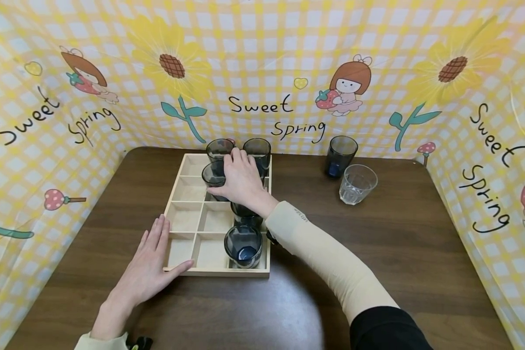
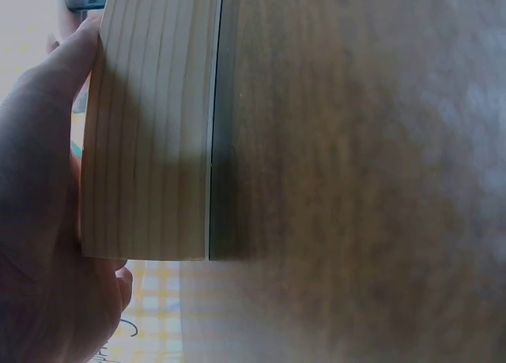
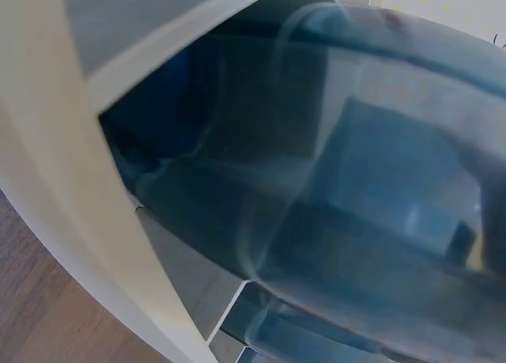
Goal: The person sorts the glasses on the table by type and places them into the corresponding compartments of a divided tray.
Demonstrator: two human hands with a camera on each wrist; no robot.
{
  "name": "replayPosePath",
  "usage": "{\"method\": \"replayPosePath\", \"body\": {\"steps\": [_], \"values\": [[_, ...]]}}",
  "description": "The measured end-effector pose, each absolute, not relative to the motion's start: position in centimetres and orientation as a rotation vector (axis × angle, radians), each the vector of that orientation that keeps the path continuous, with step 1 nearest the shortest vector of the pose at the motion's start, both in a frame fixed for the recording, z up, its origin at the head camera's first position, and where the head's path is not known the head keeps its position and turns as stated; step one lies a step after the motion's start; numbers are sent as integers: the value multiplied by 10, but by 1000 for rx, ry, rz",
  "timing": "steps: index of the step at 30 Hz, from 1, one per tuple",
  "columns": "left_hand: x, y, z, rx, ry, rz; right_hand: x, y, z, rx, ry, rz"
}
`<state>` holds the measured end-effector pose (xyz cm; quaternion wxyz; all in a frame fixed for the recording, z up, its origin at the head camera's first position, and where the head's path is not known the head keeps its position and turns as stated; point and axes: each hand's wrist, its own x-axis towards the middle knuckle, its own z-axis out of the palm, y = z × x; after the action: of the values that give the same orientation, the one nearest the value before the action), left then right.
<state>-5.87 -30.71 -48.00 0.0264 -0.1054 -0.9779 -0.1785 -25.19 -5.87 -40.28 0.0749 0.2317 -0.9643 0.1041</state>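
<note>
My right hand [image 1: 245, 182] reaches over a pale wooden compartment tray [image 1: 181, 248] and grips a smoky dark glass [image 1: 212, 174] by its upper part, in the second row from the back. Two more dark glasses stand in the back row, one in the middle column [image 1: 218, 147] and one in the right column [image 1: 258, 146]. Down the right column, a dark glass [image 1: 246, 219] shows partly under my wrist, and another [image 1: 243, 245] stands in the front compartment. With straight fingers, my left hand [image 1: 146, 270] rests against the tray's front left corner, thumb along the front edge.
At the back right of the brown table [image 1: 315, 233] stand a dark glass [image 1: 341, 155] and a clear glass [image 1: 358, 184], close together. A yellow checked cloth [image 1: 262, 58] walls in the back and both sides. A dark glass [image 3: 379, 189] fills most of the right wrist view.
</note>
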Motion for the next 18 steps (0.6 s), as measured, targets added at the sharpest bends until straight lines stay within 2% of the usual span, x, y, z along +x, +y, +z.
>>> {"method": "replayPosePath", "body": {"steps": [18], "values": [[-60,-306,-479,-314,-3035,-555,-246,-57,-395,688,-2894,201]]}}
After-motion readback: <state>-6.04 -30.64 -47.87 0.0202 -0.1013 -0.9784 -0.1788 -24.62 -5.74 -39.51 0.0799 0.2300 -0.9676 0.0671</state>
